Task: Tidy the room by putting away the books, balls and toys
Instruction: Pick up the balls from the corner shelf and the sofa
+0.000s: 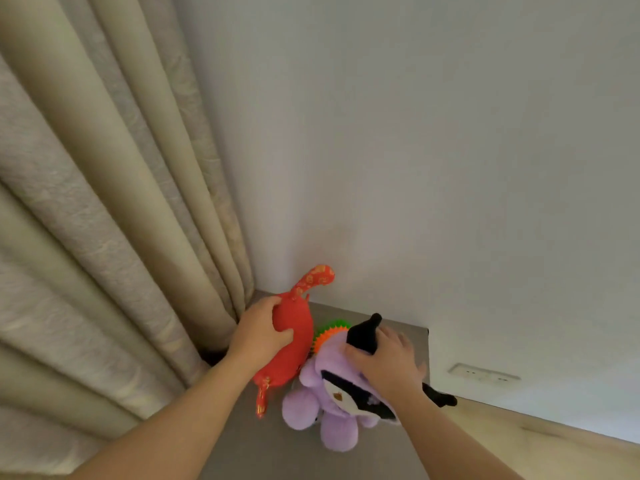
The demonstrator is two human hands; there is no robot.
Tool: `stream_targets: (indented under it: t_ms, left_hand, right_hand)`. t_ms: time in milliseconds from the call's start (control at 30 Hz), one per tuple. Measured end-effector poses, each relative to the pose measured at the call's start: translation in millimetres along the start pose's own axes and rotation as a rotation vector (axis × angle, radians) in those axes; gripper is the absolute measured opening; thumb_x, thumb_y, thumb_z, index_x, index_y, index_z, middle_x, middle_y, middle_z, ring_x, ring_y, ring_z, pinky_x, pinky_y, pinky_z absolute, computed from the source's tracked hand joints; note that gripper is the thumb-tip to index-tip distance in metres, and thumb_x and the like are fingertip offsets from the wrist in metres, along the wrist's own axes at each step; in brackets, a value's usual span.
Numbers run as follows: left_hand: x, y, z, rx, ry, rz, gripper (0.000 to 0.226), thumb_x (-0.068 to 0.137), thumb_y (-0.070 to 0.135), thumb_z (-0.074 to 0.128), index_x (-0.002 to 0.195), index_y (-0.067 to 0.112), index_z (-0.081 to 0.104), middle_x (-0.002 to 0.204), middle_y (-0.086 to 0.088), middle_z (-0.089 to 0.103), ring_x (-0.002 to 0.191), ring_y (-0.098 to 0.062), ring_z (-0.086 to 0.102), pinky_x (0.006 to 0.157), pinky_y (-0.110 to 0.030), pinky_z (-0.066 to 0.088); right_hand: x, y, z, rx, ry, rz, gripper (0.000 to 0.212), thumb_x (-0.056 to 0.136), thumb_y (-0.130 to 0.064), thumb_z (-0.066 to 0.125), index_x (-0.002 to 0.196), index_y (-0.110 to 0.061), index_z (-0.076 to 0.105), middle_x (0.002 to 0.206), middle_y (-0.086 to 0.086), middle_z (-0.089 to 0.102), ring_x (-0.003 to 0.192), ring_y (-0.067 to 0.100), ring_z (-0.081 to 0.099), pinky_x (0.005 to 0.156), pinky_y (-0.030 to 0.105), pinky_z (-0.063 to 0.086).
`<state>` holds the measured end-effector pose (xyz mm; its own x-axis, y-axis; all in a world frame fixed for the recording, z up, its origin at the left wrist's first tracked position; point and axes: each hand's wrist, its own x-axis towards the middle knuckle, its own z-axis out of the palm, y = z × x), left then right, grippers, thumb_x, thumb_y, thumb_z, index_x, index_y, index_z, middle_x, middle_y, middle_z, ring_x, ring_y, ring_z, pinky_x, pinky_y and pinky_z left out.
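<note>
A red plush toy [294, 355] with a curled patterned tail lies on a grey cabinet top [263, 445] in the corner by the curtain. My left hand [258, 332] grips its back end. A purple plush toy [322, 407] with black ears and a black-and-white face sits to its right. On that toy's head my right hand [389, 362] holds one black ear. Between the two plush toys a green and orange spiky ball [329, 332] peeks out, mostly hidden.
Beige curtains [104, 220] hang along the left, touching the cabinet's left edge. A white wall [415, 150] stands behind, with a white socket plate [483, 372] low on the right. Light wooden floor [536, 448] shows at the lower right.
</note>
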<state>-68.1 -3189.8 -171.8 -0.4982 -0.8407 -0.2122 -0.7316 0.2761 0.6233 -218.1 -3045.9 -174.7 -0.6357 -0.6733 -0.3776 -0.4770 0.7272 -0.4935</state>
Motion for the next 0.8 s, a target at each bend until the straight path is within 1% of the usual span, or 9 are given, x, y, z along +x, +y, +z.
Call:
stream_targets:
  t_ms: [67,133,233,300,400,467,533,633,800]
  left_hand:
    - [4,-5,8,0.155,0.011,0.005,0.062,0.085,0.035,0.061,0.141,0.019,0.040,0.145,0.001,0.042,0.134,-0.021,0.035,0.106,-0.035,0.033]
    - [6,-8,11,0.254,-0.045,-0.038,0.068,0.087,0.055,0.050,0.147,0.034,0.024,0.156,0.007,0.018,0.144,-0.025,0.011,0.111,-0.047,0.026]
    - [11,-15,15,0.216,-0.178,-0.156,0.100,0.068,0.068,0.063,0.144,0.050,0.001,0.156,0.001,-0.010,0.143,-0.035,0.003,0.110,-0.051,0.027]
    - [14,-19,17,0.166,-0.160,-0.184,0.112,0.058,0.059,0.074,0.142,0.050,0.000,0.153,-0.006,-0.003,0.140,-0.039,0.017,0.108,-0.046,0.034]
    - [19,-21,15,0.152,-0.091,-0.166,0.109,0.055,0.045,0.076,0.142,0.040,0.010,0.146,-0.011,0.021,0.129,-0.037,0.038,0.102,-0.040,0.041]
    - [22,-22,11,0.155,-0.060,-0.142,0.106,0.054,0.040,0.076,0.142,0.033,0.017,0.140,-0.009,0.032,0.123,-0.034,0.044,0.097,-0.038,0.044]
    - [25,-21,7,0.159,-0.033,-0.118,0.102,0.055,0.037,0.076,0.141,0.028,0.022,0.138,-0.008,0.037,0.122,-0.032,0.046,0.095,-0.037,0.045]
    - [28,-20,-3,0.182,-0.012,-0.063,0.097,0.058,0.034,0.077,0.140,0.024,0.026,0.137,-0.007,0.040,0.123,-0.030,0.046,0.095,-0.037,0.044]
    - [34,-16,-21,0.184,0.018,0.018,0.090,0.057,0.031,0.077,0.136,0.023,0.033,0.135,-0.004,0.045,0.121,-0.028,0.047,0.091,-0.035,0.044]
  right_hand:
    - [6,4,1,0.006,-0.011,0.020,0.039,0.082,-0.060,0.042,0.111,-0.037,0.051,0.120,-0.011,0.046,0.122,0.019,0.035,0.098,0.051,0.035]
    - [8,8,3,0.034,-0.022,0.034,0.051,0.080,-0.063,0.046,0.120,-0.032,0.045,0.122,-0.006,0.043,0.116,0.021,0.038,0.095,0.049,0.041]
    - [13,12,1,0.059,-0.069,0.009,0.077,0.067,-0.066,0.058,0.131,-0.029,0.037,0.135,-0.005,0.034,0.120,0.023,0.039,0.096,0.047,0.044]
    - [15,17,-4,0.112,-0.144,-0.055,0.098,0.054,-0.062,0.066,0.138,-0.028,0.030,0.147,-0.004,0.020,0.129,0.027,0.035,0.099,0.043,0.044]
    - [15,26,-11,0.083,-0.297,-0.100,0.108,0.056,-0.039,0.076,0.146,-0.026,0.018,0.154,0.003,0.004,0.139,0.027,0.026,0.098,0.031,0.042]
    - [13,31,-12,0.003,-0.350,-0.117,0.101,0.061,-0.034,0.079,0.143,-0.024,0.022,0.144,0.005,0.025,0.129,0.024,0.038,0.092,0.026,0.044]
    - [6,28,-14,-0.071,-0.363,-0.141,0.074,0.066,-0.034,0.076,0.128,-0.024,0.037,0.113,-0.004,0.050,0.102,0.014,0.052,0.080,0.022,0.047]
    - [1,22,-15,-0.177,-0.334,-0.167,0.030,0.073,-0.033,0.068,0.091,-0.029,0.044,0.079,-0.014,0.048,0.085,0.013,0.055,0.075,0.023,0.048]
    - [-2,17,-24,-0.200,-0.194,-0.100,0.026,0.071,-0.026,0.064,0.070,-0.028,0.038,0.067,-0.012,0.047,0.066,0.009,0.050,0.059,0.019,0.044]
